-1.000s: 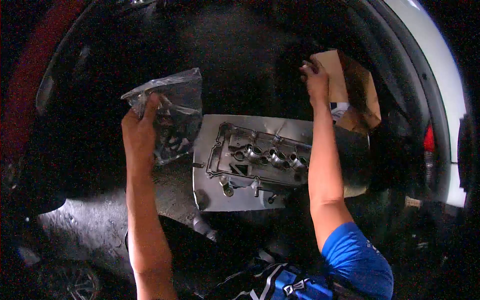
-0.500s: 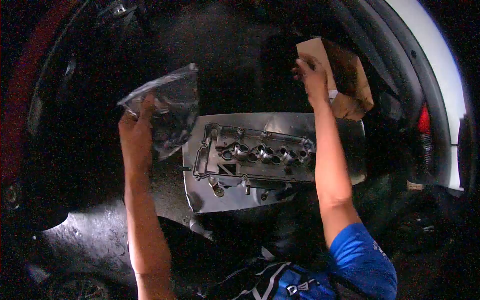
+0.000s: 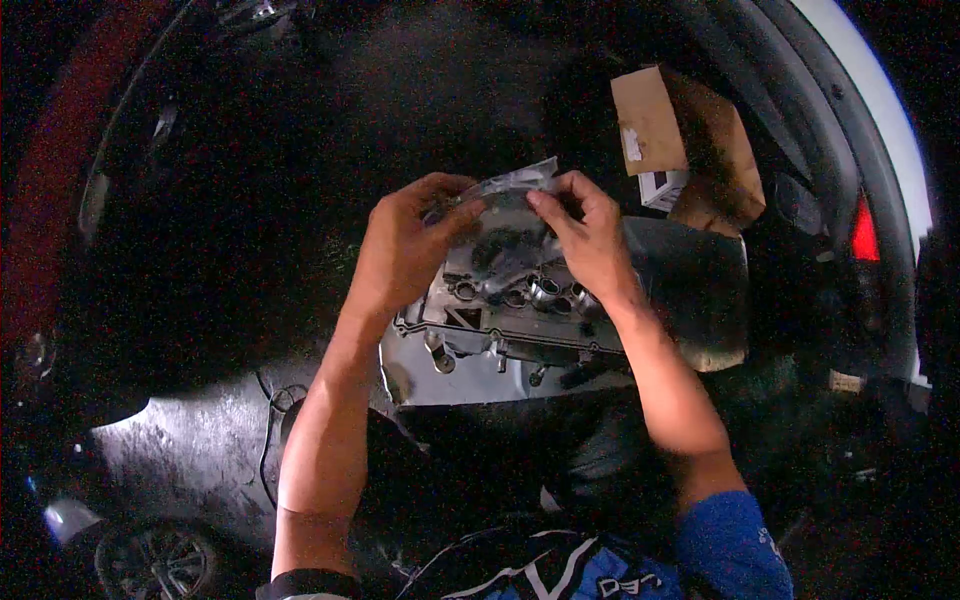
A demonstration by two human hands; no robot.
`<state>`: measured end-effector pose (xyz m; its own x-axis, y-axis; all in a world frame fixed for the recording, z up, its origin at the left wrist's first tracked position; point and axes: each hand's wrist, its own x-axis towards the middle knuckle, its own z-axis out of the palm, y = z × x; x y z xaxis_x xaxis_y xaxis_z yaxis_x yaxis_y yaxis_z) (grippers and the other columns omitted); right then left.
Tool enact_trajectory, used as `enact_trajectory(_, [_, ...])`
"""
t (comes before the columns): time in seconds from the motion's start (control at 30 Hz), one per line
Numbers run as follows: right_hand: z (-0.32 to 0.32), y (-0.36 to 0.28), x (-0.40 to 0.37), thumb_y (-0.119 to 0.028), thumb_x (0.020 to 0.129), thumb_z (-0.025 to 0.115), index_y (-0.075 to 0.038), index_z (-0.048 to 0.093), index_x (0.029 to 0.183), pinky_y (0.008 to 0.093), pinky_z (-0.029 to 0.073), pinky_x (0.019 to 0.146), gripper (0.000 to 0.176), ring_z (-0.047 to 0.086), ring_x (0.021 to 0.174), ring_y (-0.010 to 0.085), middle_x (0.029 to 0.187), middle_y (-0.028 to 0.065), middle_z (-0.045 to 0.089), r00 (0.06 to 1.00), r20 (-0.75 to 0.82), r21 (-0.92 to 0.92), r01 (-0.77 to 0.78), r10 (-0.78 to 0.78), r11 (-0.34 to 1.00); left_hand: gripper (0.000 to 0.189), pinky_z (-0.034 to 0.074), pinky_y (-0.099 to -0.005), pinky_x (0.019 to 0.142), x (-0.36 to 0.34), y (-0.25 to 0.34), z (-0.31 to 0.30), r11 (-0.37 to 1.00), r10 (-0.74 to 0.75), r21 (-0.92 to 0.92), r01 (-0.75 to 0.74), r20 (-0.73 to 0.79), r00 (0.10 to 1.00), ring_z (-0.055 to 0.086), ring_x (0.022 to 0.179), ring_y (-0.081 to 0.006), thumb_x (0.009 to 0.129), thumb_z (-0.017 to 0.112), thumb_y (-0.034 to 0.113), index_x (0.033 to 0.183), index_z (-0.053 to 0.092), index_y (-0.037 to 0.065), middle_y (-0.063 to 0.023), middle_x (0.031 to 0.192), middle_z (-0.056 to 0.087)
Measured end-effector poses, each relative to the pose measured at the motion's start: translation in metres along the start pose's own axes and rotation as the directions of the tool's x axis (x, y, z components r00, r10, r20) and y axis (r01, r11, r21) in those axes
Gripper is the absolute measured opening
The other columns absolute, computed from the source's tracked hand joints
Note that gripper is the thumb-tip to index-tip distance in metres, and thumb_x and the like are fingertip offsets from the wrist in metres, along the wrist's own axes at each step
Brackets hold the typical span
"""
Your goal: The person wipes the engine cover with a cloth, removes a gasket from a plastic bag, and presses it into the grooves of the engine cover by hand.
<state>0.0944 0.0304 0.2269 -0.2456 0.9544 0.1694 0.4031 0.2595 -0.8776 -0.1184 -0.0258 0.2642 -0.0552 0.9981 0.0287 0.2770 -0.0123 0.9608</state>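
Note:
A clear plastic bag is stretched between my two hands. My left hand pinches its upper left edge, and my right hand grips the upper right edge between thumb and fingers. Dark contents show dimly through the plastic; their kind cannot be made out. Just below the bag lies an engine valve cover, its underside up and a black gasket along its rim. The bag and my hands hide its upper part. It rests on a grey sheet.
An open cardboard box stands beyond the sheet on the right, with a white and dark item at its opening. A red tail light is on the vehicle's right side. A wheel shows at the lower left.
My left hand has brought the bag rightward over the valve cover. My right hand has left the cardboard box and taken hold of the bag. The view has shifted slightly.

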Motion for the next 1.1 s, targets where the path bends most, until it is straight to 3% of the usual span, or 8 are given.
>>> enact_trajectory(0.23, [-0.042, -0.017, -0.04, -0.019, 0.087, 0.076, -0.001, 0.058, 0.119, 0.0395, 0.05, 0.09, 0.04, 0.065, 0.097, 0.0304, 0.101, 0.0165, 0.067, 0.874, -0.381, -0.235, 0.223, -0.301, 0.946, 0.026, 0.054, -0.0286, 0.068, -0.015, 0.027, 0.064, 0.98, -0.126, -0.154, 0.126, 0.011, 0.992, 0.067, 0.077, -0.0132, 0.093, 0.07, 0.019, 0.101, 0.069, -0.005, -0.0118, 0.086, 0.073])
enact_trajectory(0.33, [-0.043, -0.011, -0.044, -0.028, 0.088, 0.075, -0.001, 0.057, 0.121, 0.038, 0.046, 0.097, 0.046, 0.061, 0.109, 0.0296, 0.116, 0.0171, 0.062, 0.995, -0.013, 0.331, -0.093, 0.103, 0.939, 0.026, 0.054, -0.0276, 0.066, -0.015, 0.021, 0.084, 0.996, -0.072, -0.043, 0.072, -0.008, 0.997, 0.067, 0.076, -0.0119, 0.087, 0.076, 0.016, 0.099, 0.067, -0.005, -0.0119, 0.085, 0.072])
enact_trajectory(0.53, [-0.059, 0.021, -0.047, -0.012, 0.09, 0.071, -0.002, 0.065, 0.106, 0.0257, 0.051, 0.078, 0.019, 0.063, 0.088, 0.0118, 0.097, 0.0048, 0.067, 0.961, 0.184, 0.685, -0.275, 0.204, 0.675, 0.026, 0.052, -0.0266, 0.067, -0.024, 0.027, 0.109, 0.986, -0.146, -0.071, 0.154, 0.103, 0.984, 0.065, 0.08, -0.0107, 0.086, 0.078, 0.017, 0.097, 0.066, -0.003, -0.0092, 0.085, 0.07])
enact_trajectory(0.7, [-0.072, 0.004, -0.031, -0.002, 0.086, 0.068, -0.002, 0.063, 0.095, 0.0289, 0.051, 0.069, 0.01, 0.063, 0.083, 0.0114, 0.092, 0.0069, 0.066, 0.997, 0.019, 0.159, 0.065, -0.069, 0.985, 0.021, 0.053, -0.028, 0.067, -0.024, 0.031, 0.089, 0.905, -0.264, -0.378, 0.195, -0.138, 0.955, 0.063, 0.074, -0.0133, 0.095, 0.066, 0.021, 0.088, 0.06, 0.002, -0.0039, 0.083, 0.064])
enact_trajectory(0.87, [-0.084, 0.011, -0.025, -0.002, 0.081, 0.069, -0.005, 0.063, 0.093, 0.036, 0.052, 0.074, 0.014, 0.065, 0.082, 0.0248, 0.09, 0.0107, 0.065, 0.929, -0.047, -0.387, 0.323, -0.368, 0.864, 0.023, 0.052, -0.0328, 0.063, 0.003, -0.001, 0.064, 0.998, -0.046, -0.042, 0.04, -0.149, 0.988, 0.065, 0.074, -0.0159, 0.094, 0.066, 0.022, 0.089, 0.061, 0.0, -0.0071, 0.08, 0.065])
enact_trajectory(0.93, [-0.074, 0.007, -0.029, -0.003, 0.086, 0.066, -0.004, 0.064, 0.096, 0.0361, 0.052, 0.076, 0.011, 0.066, 0.083, 0.026, 0.09, 0.0115, 0.065, 0.995, 0.043, -0.333, 0.101, -0.092, 0.937, 0.024, 0.051, -0.0348, 0.063, 0.003, -0.015, 0.059, 0.998, -0.045, 0.041, 0.053, -0.178, 0.983, 0.067, 0.075, -0.016, 0.093, 0.067, 0.022, 0.091, 0.061, -0.002, -0.011, 0.078, 0.067])
enact_trajectory(1.03, [-0.05, -0.023, -0.035, -0.002, 0.086, 0.062, -0.003, 0.065, 0.098, 0.0447, 0.053, 0.083, 0.013, 0.067, 0.092, 0.0375, 0.095, 0.0181, 0.068, 0.862, -0.128, -0.288, 0.442, -0.491, 0.85, 0.025, 0.05, -0.0378, 0.065, -0.01, 0.006, 0.061, 0.947, 0.102, 0.317, -0.048, -0.156, 0.982, 0.07, 0.077, -0.0259, 0.091, 0.068, 0.023, 0.094, 0.061, -0.002, -0.0183, 0.079, 0.067])
enact_trajectory(1.1, [-0.035, -0.022, -0.049, -0.003, 0.091, 0.059, -0.001, 0.065, 0.105, 0.0407, 0.052, 0.081, 0.015, 0.068, 0.09, 0.0329, 0.098, 0.017, 0.068, 0.933, -0.006, -0.164, 0.353, -0.359, 0.921, 0.025, 0.05, -0.039, 0.067, -0.011, -0.003, 0.065, 0.955, 0.129, 0.279, -0.098, -0.093, 0.987, 0.069, 0.077, -0.0329, 0.089, 0.069, 0.022, 0.095, 0.061, -0.001, -0.0202, 0.08, 0.066])
